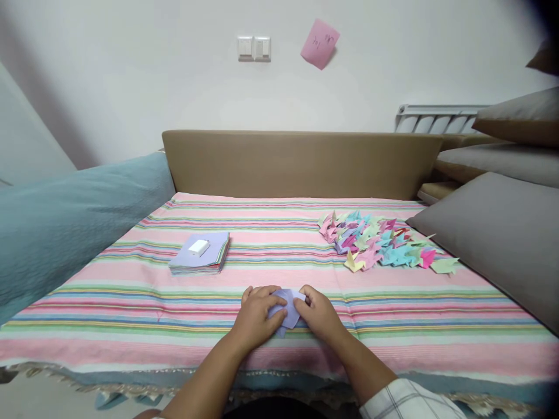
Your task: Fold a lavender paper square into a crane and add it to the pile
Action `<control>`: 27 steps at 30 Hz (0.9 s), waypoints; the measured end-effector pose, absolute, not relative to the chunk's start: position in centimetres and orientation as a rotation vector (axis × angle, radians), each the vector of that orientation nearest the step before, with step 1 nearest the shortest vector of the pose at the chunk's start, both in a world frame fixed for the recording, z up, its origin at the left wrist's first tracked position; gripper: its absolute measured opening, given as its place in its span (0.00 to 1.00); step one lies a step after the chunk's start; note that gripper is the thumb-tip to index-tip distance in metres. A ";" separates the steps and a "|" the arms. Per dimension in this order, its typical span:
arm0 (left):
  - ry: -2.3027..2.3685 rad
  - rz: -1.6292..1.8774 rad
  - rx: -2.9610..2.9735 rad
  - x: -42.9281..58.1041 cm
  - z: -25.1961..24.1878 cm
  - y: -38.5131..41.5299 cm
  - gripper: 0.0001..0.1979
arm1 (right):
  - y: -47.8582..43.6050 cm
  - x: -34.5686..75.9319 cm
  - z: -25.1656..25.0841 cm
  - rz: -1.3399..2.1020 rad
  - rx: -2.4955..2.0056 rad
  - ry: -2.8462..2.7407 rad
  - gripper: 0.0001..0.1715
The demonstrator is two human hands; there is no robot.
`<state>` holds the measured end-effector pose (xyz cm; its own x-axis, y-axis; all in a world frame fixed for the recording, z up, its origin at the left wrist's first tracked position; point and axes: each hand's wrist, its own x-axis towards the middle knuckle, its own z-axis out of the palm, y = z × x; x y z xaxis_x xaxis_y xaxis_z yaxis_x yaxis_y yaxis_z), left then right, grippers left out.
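A partly folded piece of purple origami paper (292,314) lies between my hands near the front of the striped cloth. My left hand (258,317) rests over its left side, thumb and fingers closed on the paper. On the right edge, my right hand (319,311) pinches the paper between thumb and curled fingers. Parts of the folds are hidden under the left fingers. To the left behind my hands sits a stack of coloured paper squares (200,256), a purple sheet on top. Many folded paper cranes (384,241) in mixed colours lie in a pile at the right.
A small white box (199,248) rests on the paper stack. The striped cloth (271,233) covers the seat, with a brown backrest (301,166) behind. Grey cushions (493,233) pile up at the right; a blue-covered armrest (87,215) bounds the left.
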<state>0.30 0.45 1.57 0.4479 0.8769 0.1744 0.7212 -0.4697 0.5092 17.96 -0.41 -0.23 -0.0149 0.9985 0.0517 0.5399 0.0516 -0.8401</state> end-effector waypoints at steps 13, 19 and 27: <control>1.333 0.603 2.400 -0.2 0.8 0.7 0.10 | -0.5 18.0 -0.7 0.758 -1.546 -1.627 0.07; 1.368 0.573 2.420 -0.8 0.6 0.9 0.07 | -0.8 18.3 -0.6 0.830 -1.348 -1.696 0.15; 1.394 0.528 2.399 -1.1 0.7 1.1 0.09 | -0.8 18.6 -0.4 0.733 -1.328 -1.926 0.15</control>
